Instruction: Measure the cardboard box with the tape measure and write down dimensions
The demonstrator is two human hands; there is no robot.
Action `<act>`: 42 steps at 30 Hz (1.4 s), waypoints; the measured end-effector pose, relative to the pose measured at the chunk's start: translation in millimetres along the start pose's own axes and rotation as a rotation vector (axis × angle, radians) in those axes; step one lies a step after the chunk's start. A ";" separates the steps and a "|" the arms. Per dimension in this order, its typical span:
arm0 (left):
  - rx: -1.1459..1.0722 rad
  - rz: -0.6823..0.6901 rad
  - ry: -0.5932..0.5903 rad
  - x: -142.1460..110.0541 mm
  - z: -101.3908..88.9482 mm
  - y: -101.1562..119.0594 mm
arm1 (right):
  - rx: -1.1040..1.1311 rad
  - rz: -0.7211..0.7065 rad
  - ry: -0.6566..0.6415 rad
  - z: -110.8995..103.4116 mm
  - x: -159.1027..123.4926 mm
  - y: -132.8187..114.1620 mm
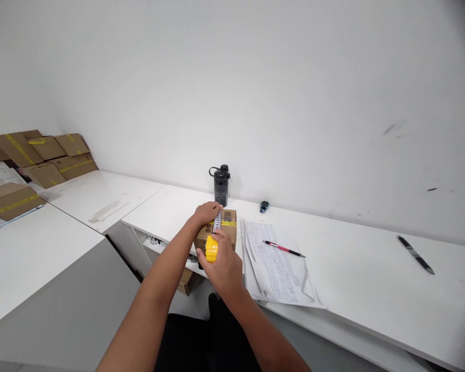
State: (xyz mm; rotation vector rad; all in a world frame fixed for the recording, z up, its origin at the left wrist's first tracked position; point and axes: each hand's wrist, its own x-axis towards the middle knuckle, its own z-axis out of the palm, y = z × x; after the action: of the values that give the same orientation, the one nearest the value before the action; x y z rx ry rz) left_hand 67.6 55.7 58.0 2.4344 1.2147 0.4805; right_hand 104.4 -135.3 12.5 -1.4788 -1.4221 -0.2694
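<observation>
A small cardboard box (229, 227) with yellow tape and dark print sits at the front edge of the white table. Across its top runs the pulled-out blade of a yellow tape measure (211, 249). My right hand (227, 263) is wrapped round the tape measure's case at the near side of the box. At the box's far edge, my left hand (208, 212) is closed with its fingertips on the blade's end. The fingers partly cover that end.
Behind the box stands a black water bottle (221, 186). A dark watch-like item (264, 206) lies near the wall. To the right are paper sheets (279, 279), a red pen (282, 248) and a black marker-like object (415, 254). Several cardboard boxes (75, 166) are piled at far left.
</observation>
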 end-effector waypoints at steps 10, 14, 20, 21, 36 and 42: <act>-0.046 -0.016 -0.029 -4.9 -2.9 5.0 | 0.035 0.003 0.017 1.6 -1.3 1.4; -0.062 -0.028 -0.039 -5.8 -4.7 8.4 | 0.026 -0.007 0.022 1.6 -1.3 1.6; -0.074 -0.061 -0.020 -9.6 -6.0 14.4 | -0.022 -0.033 0.064 6.2 -4.3 1.9; -0.076 -0.068 -0.015 -10.3 -6.2 15.4 | -0.028 -0.035 0.067 6.7 -4.8 2.0; -0.085 -0.114 -0.018 -12.5 -10.5 22.3 | -0.012 -0.043 0.075 8.7 -8.7 4.2; -0.035 -0.117 -0.038 -10.5 -10.4 20.0 | -0.002 -0.049 0.086 7.8 -8.3 3.9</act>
State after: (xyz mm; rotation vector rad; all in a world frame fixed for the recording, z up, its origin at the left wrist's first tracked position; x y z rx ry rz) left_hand 70.5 37.9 75.2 2.3166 1.3126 0.4157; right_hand 101.7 -133.6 0.9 -1.4185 -1.3904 -0.3609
